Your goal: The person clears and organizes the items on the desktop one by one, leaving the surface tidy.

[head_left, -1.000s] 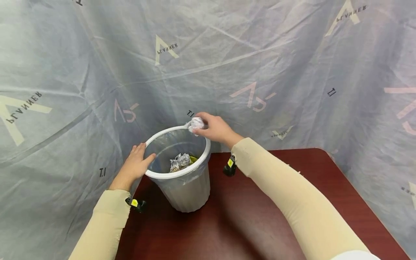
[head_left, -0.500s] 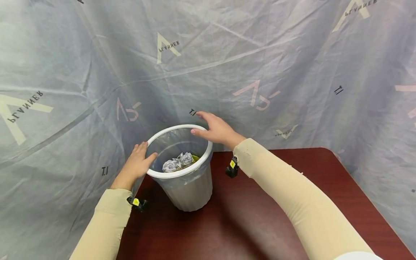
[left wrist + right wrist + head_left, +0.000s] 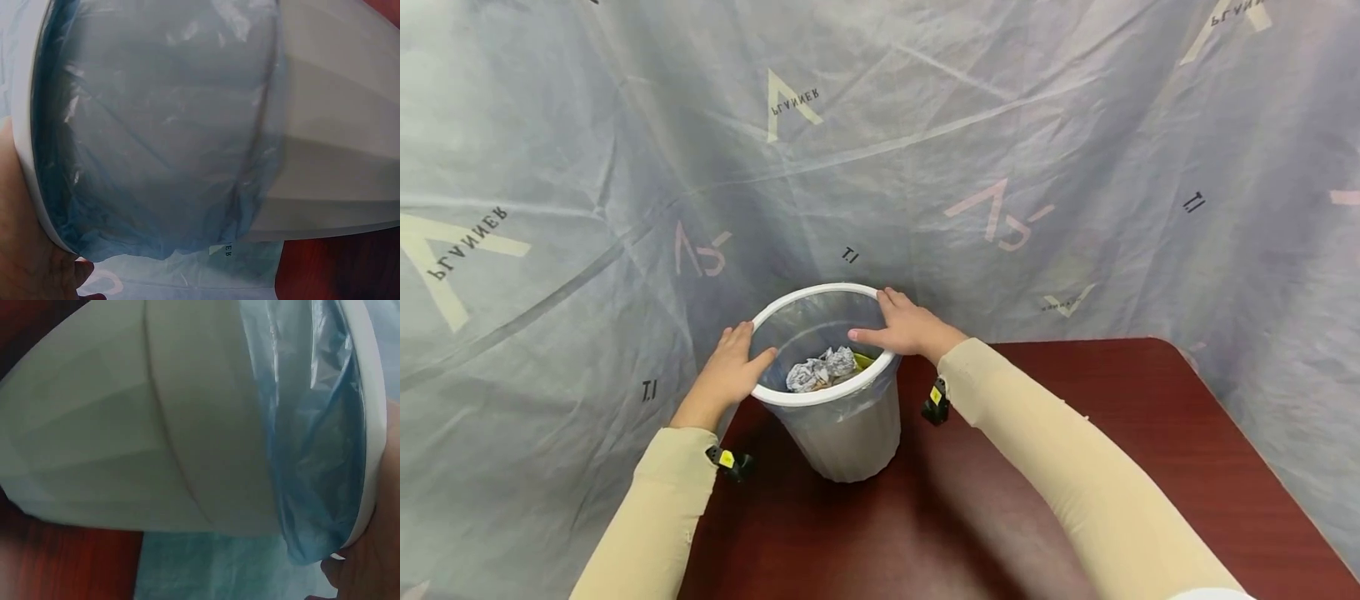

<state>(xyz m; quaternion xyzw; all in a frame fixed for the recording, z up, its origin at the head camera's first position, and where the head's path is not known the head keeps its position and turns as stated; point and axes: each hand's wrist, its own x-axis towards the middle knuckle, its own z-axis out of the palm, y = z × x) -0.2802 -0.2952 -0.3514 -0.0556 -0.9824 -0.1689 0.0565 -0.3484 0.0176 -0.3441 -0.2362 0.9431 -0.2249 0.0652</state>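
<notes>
A light grey trash can with a white rim ring stands on the table. A thin translucent bluish bag lines it and is folded down over the outside. Inside, in the head view, lie crumpled paper balls beside something yellow. My left hand grips the rim on the left, thumb over the inside and fingers outside. On the opposite side my right hand holds the rim the same way. Both wrist views show fingertips just past the rim, against the bag's folded edge.
The dark red-brown table extends to the right and toward me. A grey printed sheet hangs behind and along the left, close to the can. Small black cameras sit on both wrists.
My right hand let a crumpled paper ball drop into the can, spread its fingers, then came down onto the right rim. My left hand stayed on the left rim.
</notes>
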